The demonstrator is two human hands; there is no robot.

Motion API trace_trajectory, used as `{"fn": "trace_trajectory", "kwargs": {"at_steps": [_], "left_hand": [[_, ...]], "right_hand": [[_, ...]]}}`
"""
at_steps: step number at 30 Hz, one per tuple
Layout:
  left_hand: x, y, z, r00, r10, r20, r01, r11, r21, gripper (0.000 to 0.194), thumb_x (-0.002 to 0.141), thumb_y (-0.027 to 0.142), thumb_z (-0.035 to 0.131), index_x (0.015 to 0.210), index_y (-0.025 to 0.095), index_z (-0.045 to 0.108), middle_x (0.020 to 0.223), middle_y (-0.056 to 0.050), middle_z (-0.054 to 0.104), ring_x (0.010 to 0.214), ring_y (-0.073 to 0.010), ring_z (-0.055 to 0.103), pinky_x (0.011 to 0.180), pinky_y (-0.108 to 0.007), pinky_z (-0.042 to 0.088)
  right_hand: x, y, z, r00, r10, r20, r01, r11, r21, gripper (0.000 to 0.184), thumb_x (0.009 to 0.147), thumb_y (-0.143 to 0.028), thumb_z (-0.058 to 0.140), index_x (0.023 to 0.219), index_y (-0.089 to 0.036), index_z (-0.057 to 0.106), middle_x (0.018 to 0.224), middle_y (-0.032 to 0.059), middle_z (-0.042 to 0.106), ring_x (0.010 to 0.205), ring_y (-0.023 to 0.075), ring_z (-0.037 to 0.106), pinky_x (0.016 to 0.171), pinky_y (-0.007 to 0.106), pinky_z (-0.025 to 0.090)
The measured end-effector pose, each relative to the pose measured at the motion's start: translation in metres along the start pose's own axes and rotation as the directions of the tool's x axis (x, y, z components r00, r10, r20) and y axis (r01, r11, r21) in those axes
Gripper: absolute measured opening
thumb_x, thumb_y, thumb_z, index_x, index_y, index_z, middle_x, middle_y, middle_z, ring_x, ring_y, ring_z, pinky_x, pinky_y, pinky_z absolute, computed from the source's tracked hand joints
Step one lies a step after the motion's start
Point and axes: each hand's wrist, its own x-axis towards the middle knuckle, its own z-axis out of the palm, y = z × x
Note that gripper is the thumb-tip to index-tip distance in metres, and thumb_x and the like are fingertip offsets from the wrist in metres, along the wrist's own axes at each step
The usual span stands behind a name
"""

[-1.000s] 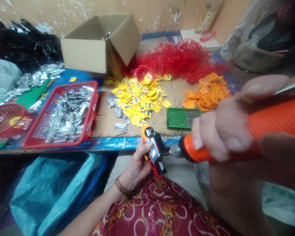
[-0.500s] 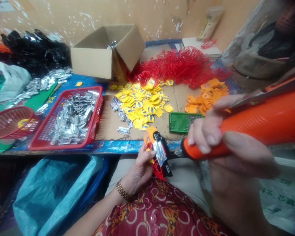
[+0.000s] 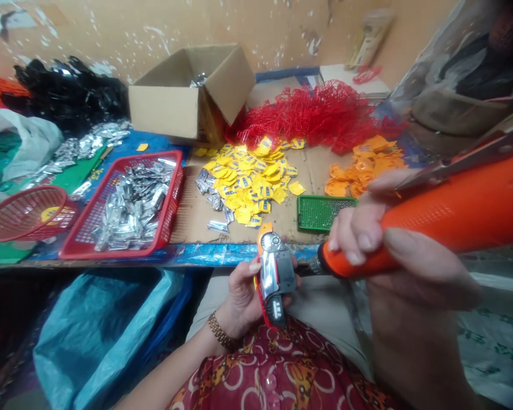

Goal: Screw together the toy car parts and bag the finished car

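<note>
My left hand (image 3: 241, 293) is closed around a toy vehicle (image 3: 277, 279) with orange, red, silver and dark grey plastic parts, held over my lap at the table's front edge. Its underside is too blurred to make out fully. In my right hand (image 3: 367, 239) is an orange electric screwdriver (image 3: 457, 199), fingers wrapped round its body and a metal lever along its top. The dark tip points left toward the toy, apart from it as far as I can see. A green tray (image 3: 320, 214) of tiny screws sits just beyond my right fingers.
Yellow parts (image 3: 248, 176), orange parts (image 3: 365, 162) and red frames (image 3: 312, 114) lie heaped on cardboard. To the left are a red basket (image 3: 180, 188) of silver parts and a round red basket (image 3: 29, 225). Behind stands a cardboard box (image 3: 162, 108); a blue bag (image 3: 85, 336) hangs below the table edge.
My left hand has turned the toy, so its dark grey side now shows more. The electric screwdriver stays nearly in place. The view has shifted slightly.
</note>
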Motion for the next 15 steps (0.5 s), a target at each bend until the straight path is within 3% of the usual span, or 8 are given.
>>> {"fn": "trace_trajectory", "kwargs": {"at_steps": [3,7,15], "left_hand": [[0.001,0.0,0.0,0.998,0.024,-0.052,-0.024,1.0,0.001,0.052,0.066,0.03,0.072,0.115,0.016,0.063,0.091,-0.009,0.071,0.074,-0.0237,0.069,0.056,-0.029,0.055],[0.0,0.004,0.001,0.974,0.158,-0.159,-0.155,0.987,0.035,0.028,0.067,0.023,0.074,0.093,0.014,0.067,0.079,-0.004,0.07,0.069,-0.0163,0.066,0.071,-0.028,0.055],[0.0,0.016,0.009,0.955,0.216,-0.205,-0.151,0.944,0.292,0.04,0.063,0.016,0.083,0.1,0.012,0.068,0.091,-0.006,0.074,0.076,-0.0179,0.069,0.075,-0.029,0.057]], "right_hand": [[-0.002,0.0,0.001,0.998,0.03,-0.048,-0.032,0.999,-0.027,0.021,0.084,-0.02,0.063,0.102,-0.029,0.057,0.064,-0.0073,0.049,0.051,0.0107,0.046,0.05,0.029,0.039],[-0.002,0.004,-0.003,0.996,0.034,-0.077,-0.035,0.999,-0.009,0.024,0.081,-0.021,0.065,0.103,-0.027,0.057,0.066,-0.0066,0.052,0.054,0.01,0.049,0.056,0.028,0.045],[0.006,0.014,-0.013,0.99,-0.009,-0.137,-0.013,0.987,-0.16,0.03,0.079,-0.025,0.068,0.106,-0.026,0.054,0.066,-0.005,0.055,0.054,0.0124,0.051,0.056,0.03,0.047]]}}
